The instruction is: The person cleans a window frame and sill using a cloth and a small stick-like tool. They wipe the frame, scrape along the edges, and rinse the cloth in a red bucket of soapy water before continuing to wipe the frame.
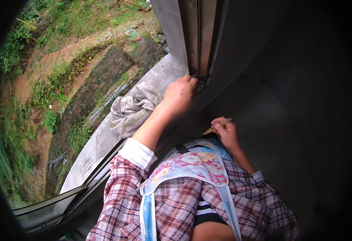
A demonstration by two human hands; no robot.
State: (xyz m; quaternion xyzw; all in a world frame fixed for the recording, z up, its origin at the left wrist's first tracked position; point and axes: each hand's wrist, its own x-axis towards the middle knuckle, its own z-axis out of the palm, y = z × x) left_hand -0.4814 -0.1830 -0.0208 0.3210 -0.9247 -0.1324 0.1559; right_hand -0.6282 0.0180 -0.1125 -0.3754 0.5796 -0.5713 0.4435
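My left hand (180, 94) reaches over the sill to the bottom corner of the window frame (199, 36). Its fingers are curled together against the corner, and whatever they may pinch there is hidden. Beside my left forearm a crumpled grey cloth (132, 109) lies on the pale window sill (91, 164). My right hand (227, 133) is held low in front of my apron, closed round a thin, light-brown wooden stick (217, 126). One end of the stick tapers to a point towards the lower left. It touches nothing that I can make out.
A metal window track (103, 173) runs along the inner side of the sill. Past the sill's outer edge the ground drops to a stone wall (91, 86) and a grassy slope. A dark wall and floor (272, 108) lie to my right.
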